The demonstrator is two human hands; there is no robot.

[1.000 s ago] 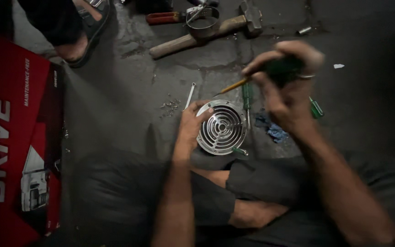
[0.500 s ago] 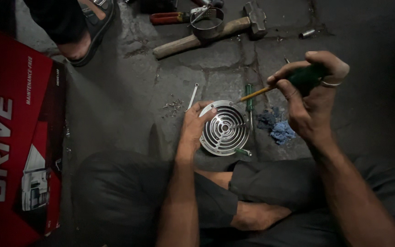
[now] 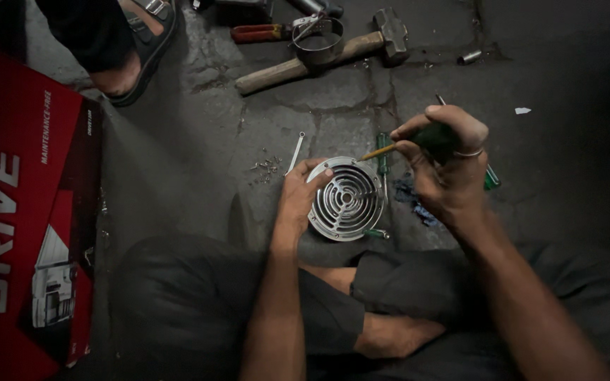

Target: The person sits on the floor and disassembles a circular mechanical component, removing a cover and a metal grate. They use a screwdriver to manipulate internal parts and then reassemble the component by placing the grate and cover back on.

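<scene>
Round chrome grille [image 3: 347,200] lies on the concrete floor [image 3: 178,155], centre of view, between the two hands and just ahead of the folded legs. Far left, a red cardboard box [image 3: 15,212] with white print is seen at the frame edge. Up left, another person's sandalled foot [image 3: 132,53] is planted on the floor. Small loose screws [image 3: 268,168] and a thin metal pin [image 3: 296,150] are scattered just left of the grille. Left hand [image 3: 298,197] is curled over the grille's left rim, thumb pressed on the top edge, so the grille is gripped. At the top, red-handled pliers [image 3: 259,32], a metal ring clamp [image 3: 318,35] and a wooden-handled hammer [image 3: 319,56] are laid well apart from the grille. A green screwdriver [image 3: 383,159] lies on the floor touching the grille's right side. Right hand [image 3: 446,169] is raised just right of the grille, closed around a green-handled screwdriver [image 3: 418,141], its yellow shaft pointed left toward the grille's upper rim; contact cannot be told. A blue rag [image 3: 414,201] is partly hidden under that hand.
</scene>
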